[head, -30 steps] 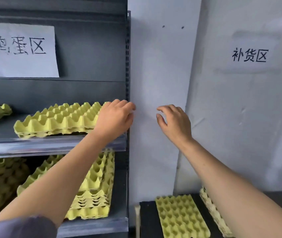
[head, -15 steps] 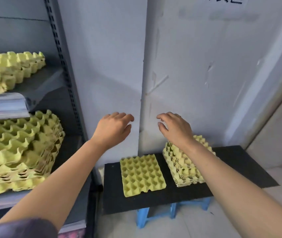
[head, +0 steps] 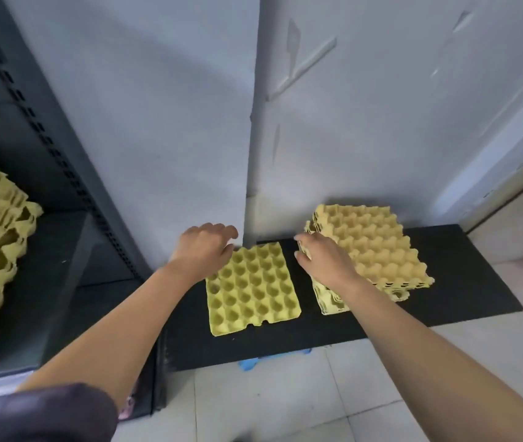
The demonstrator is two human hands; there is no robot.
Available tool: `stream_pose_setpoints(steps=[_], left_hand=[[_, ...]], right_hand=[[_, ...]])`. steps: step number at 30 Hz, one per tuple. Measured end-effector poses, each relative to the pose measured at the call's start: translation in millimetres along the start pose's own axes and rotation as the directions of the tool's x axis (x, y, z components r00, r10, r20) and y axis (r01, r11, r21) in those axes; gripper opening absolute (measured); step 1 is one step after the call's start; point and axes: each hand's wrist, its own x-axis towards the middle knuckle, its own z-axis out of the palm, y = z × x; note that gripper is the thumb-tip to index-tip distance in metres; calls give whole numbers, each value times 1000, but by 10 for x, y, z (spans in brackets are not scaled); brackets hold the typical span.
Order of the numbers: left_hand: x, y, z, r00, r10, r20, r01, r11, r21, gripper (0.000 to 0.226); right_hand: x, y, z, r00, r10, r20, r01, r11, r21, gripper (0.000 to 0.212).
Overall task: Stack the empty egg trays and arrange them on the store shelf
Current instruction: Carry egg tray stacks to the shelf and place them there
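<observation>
1 egg tray [head: 254,288] lies flat on the black board [head: 464,282], left hand [head: 202,250] over its far-left corner, fingers loosely apart; right hand [head: 324,263] fingers curl at the tray stack's [head: 378,247] left edge, grip unclear.

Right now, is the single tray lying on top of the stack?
No, the single tray lies on the black board beside the stack, apart from it.

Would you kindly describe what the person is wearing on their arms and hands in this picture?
The left hand and the right hand are bare, with no gloves, and no watch or bracelet shows at either wrist. Both forearms are uncovered. A dark grey sleeve covers the left upper arm; no sleeve shows on the right.
</observation>
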Motion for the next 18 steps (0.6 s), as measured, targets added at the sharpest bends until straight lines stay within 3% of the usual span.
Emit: stream_pose_setpoints(steps=[8,13,18], left_hand=[[86,-262,1454,943,-251,218,248,968,40,44],[80,-514,2640,870,-357,342,356,932,68,59],[67,-559,3354,789,-477,388,488,869,77,70]], right_hand=[[523,573,1389,951,158,265,-186,979,85,50],[814,956,2448,925,208,318,-251,963,100,57],[981,1195,3163,903,280,326,-320,944,77,67]])
